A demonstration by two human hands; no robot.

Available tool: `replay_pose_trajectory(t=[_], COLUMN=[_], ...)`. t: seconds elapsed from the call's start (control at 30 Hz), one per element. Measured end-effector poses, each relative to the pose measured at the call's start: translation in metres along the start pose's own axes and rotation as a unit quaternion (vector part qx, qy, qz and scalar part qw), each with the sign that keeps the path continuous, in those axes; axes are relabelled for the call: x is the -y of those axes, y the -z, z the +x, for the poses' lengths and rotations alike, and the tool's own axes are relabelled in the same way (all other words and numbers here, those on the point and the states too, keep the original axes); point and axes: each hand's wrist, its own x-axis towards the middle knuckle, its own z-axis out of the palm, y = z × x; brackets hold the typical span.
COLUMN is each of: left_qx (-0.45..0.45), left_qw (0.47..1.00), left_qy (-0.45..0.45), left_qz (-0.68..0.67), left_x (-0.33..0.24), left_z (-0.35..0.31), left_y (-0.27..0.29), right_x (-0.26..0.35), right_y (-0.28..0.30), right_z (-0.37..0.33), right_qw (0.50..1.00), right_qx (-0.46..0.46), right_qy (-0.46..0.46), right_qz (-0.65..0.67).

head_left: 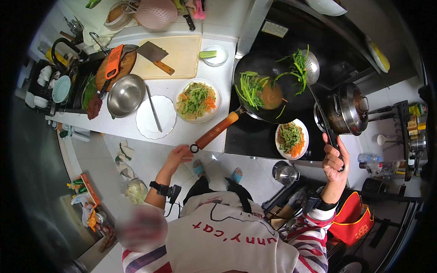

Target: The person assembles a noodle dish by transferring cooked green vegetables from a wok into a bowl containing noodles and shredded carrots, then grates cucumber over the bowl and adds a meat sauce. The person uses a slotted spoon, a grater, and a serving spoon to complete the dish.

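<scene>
While the right hand curls its fingers snugly around the black handle of a skimmer, the left hand hangs just off the front edge of the tabletop, its fingers loosely parted and empty. The skimmer reaches over the right side of a wok on the black stove, which adjoins the tabletop's right edge. Leafy greens drape beside the skimmer's head; cut stalks lie at the wok's left. Bare tabletop runs along the front edge, between a scalloped dish and the wok's wooden handle. Blur softens the left fingertips; whether they touch that handle, I cannot tell. Greens partly cover the skimmer's head. The tabletop is white, the floor pale tile.
</scene>
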Motion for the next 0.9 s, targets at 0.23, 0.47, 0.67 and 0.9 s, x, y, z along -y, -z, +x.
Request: replay_pose_trajectory(t=[0.23,0.47,0.67,0.9], left_qx=[-0.001,-0.013,-0.027,0.019], left_qw=[0.991,0.975,0.976,0.954], left_qy=[-0.046,-0.018,-0.003,-0.008], left_qz=[-0.128,-0.221,-0.214,-0.300], left_x=[-0.043,-0.051,-0.052,-0.039], left_z=[0.066,0.115,0.125,0.128], left_y=[0.012,0.008,0.005,-0.020], right_x=[-0.032,-0.033,-0.027,-0.033], right_y=[0.000,-0.002,-0.001,-0.005], right_z=[-0.001,-0.007,-0.007,0.007], right_qw=[0.999,0.999,0.998,0.998], right_qx=[-0.006,-0.036,-0.044,-0.057], right_qy=[0.032,0.040,0.040,0.029], right_qz=[0.021,0.008,-0.008,-0.005])
